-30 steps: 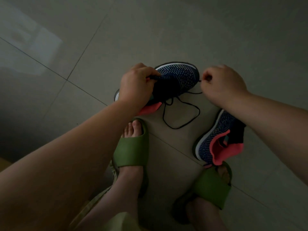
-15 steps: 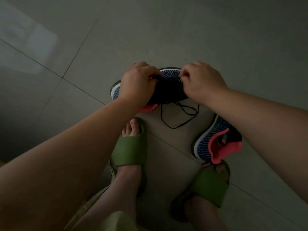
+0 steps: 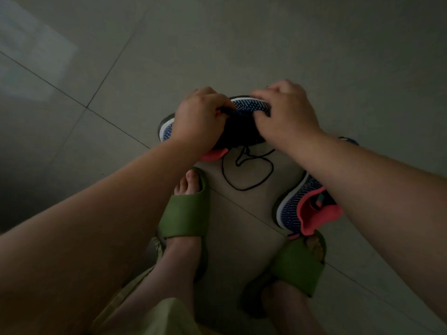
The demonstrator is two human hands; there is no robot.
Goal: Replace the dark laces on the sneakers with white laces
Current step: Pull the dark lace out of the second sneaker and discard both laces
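Note:
A dark blue knit sneaker (image 3: 251, 108) with a white sole and a pink lining sits on the floor ahead of me. My left hand (image 3: 198, 119) grips its left side near the tongue. My right hand (image 3: 285, 114) lies curled over the lace area, fingers pinching at the dark lace there. The loose part of the dark lace (image 3: 249, 170) trails in loops on the floor below the shoe. The second sneaker (image 3: 304, 209) lies at the right, partly under my right forearm. No white lace is in view.
My two feet in green slides (image 3: 186, 213) (image 3: 297, 264) stand just below the sneakers. Grey floor tiles (image 3: 242, 44) with dark grout lines spread all around. The light is dim.
My right hand, which a second ago was out to the right pulling the lace, has come back onto the sneaker's lace area. The lace loops on the floor have shifted slightly.

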